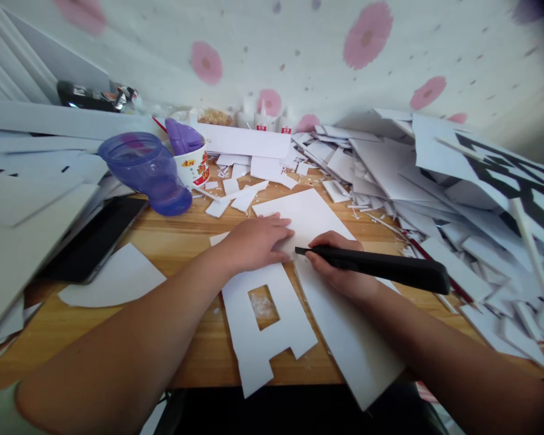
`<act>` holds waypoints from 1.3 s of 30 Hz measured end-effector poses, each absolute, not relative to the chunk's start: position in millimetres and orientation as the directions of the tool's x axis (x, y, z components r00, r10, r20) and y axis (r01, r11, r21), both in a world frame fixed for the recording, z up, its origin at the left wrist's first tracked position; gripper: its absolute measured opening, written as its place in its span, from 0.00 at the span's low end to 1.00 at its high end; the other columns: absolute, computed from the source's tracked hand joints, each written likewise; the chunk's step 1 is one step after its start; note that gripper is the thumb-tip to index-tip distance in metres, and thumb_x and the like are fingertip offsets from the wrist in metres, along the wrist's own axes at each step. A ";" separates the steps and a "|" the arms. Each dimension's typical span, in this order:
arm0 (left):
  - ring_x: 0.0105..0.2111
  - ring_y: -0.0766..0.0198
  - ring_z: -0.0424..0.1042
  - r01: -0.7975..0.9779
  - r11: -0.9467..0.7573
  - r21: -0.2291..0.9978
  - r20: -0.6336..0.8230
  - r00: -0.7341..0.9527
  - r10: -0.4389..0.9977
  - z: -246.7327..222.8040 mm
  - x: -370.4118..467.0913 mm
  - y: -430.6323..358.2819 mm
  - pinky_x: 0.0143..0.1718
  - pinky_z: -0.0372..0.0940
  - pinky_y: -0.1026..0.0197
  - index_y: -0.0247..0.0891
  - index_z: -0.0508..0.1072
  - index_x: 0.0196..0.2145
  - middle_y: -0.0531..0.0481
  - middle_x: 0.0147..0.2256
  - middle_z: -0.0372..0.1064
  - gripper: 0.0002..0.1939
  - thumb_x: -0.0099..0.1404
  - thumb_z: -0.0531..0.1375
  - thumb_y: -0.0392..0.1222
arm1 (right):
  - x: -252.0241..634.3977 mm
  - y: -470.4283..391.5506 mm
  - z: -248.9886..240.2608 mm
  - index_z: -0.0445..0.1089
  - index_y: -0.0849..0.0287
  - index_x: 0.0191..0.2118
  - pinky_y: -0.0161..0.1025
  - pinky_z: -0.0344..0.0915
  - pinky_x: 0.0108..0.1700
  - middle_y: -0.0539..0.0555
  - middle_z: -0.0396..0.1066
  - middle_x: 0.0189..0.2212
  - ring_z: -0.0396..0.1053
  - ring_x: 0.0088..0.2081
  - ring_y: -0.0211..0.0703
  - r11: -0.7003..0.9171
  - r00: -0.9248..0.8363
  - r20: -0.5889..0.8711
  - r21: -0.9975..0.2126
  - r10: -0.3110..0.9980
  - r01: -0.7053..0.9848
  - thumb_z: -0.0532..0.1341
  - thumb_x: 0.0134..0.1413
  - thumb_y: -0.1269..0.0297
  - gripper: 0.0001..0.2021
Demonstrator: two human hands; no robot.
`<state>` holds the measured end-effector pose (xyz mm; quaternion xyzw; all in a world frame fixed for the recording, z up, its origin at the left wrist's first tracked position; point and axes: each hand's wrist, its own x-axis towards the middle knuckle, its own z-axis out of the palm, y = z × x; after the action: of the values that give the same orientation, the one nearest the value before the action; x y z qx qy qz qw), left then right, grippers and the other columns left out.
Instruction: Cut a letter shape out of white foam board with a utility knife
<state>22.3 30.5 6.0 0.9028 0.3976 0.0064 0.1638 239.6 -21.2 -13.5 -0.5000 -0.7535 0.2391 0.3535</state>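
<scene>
My left hand (265, 238) lies flat with its fingers stretched over a white board piece with a rectangular cutout (238, 308) and the edge of a larger white foam board (344, 338). Pinched in my right hand (340, 266) is a black utility knife (385, 266). Its tip points left at the board's left edge, close to my left fingertips. The cutout piece has a notched near end that juts past the table's front edge, and so does the larger board. Whether the blade touches the board is too small to make out.
A blue-purple translucent vase-like container (140, 163) and a paper cup (194, 166) stand at the back left, by a black phone (95, 238). White offcuts (435, 181) pile up on the right. Small glue bottles (262, 121) line the back of the wooden table (185, 229).
</scene>
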 end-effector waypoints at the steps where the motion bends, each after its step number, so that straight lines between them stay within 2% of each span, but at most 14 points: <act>1: 0.65 0.55 0.51 0.715 -0.630 0.303 -0.121 0.684 0.719 6.3 22.1 30.6 0.62 0.52 0.52 0.41 0.67 0.57 0.47 0.64 0.55 0.27 0.63 0.61 0.52 | 241.6 -22.5 -13.3 0.71 0.54 0.35 0.35 0.66 0.31 0.49 0.73 0.29 0.69 0.28 0.39 0.383 -0.253 0.288 -0.710 0.924 0.591 0.64 0.51 0.62 0.05; 7: 0.65 0.55 0.50 0.713 -0.636 0.295 -0.127 0.689 0.714 3.0 21.8 32.5 0.62 0.52 0.52 0.43 0.66 0.57 0.48 0.64 0.54 0.27 0.63 0.61 0.52 | 252.5 -27.4 -12.2 0.71 0.53 0.36 0.36 0.66 0.31 0.50 0.73 0.29 0.69 0.29 0.40 0.385 -0.280 0.266 -0.698 0.922 0.604 0.64 0.52 0.61 0.05; 18: 0.64 0.53 0.52 0.710 -0.626 0.322 -0.111 0.685 0.720 0.4 22.5 34.4 0.62 0.53 0.51 0.41 0.67 0.57 0.47 0.63 0.56 0.28 0.61 0.63 0.52 | 252.8 -31.0 -8.2 0.71 0.53 0.36 0.36 0.67 0.34 0.50 0.73 0.31 0.70 0.31 0.41 0.388 -0.299 0.253 -0.695 0.920 0.606 0.62 0.54 0.60 0.05; 24: 0.64 0.52 0.52 0.711 -0.624 0.325 -0.101 0.682 0.725 -0.2 22.7 35.1 0.61 0.54 0.48 0.44 0.68 0.56 0.49 0.63 0.56 0.27 0.61 0.63 0.52 | 252.2 -34.5 -7.1 0.70 0.52 0.36 0.37 0.66 0.33 0.49 0.73 0.30 0.70 0.30 0.40 0.377 -0.295 0.244 -0.708 0.924 0.597 0.62 0.54 0.62 0.04; 39: 0.64 0.53 0.52 0.709 -0.624 0.329 -0.096 0.682 0.725 -2.5 21.7 35.7 0.62 0.54 0.49 0.43 0.68 0.56 0.48 0.63 0.56 0.27 0.61 0.63 0.51 | 255.2 -36.9 -7.0 0.70 0.53 0.38 0.35 0.65 0.31 0.49 0.73 0.29 0.69 0.28 0.38 0.360 -0.296 0.221 -0.718 0.929 0.596 0.63 0.54 0.61 0.06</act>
<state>21.7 35.7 -2.5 0.9007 0.3979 0.0229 0.1728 255.2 -36.9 -7.0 -0.5012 -0.7610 0.2622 0.3176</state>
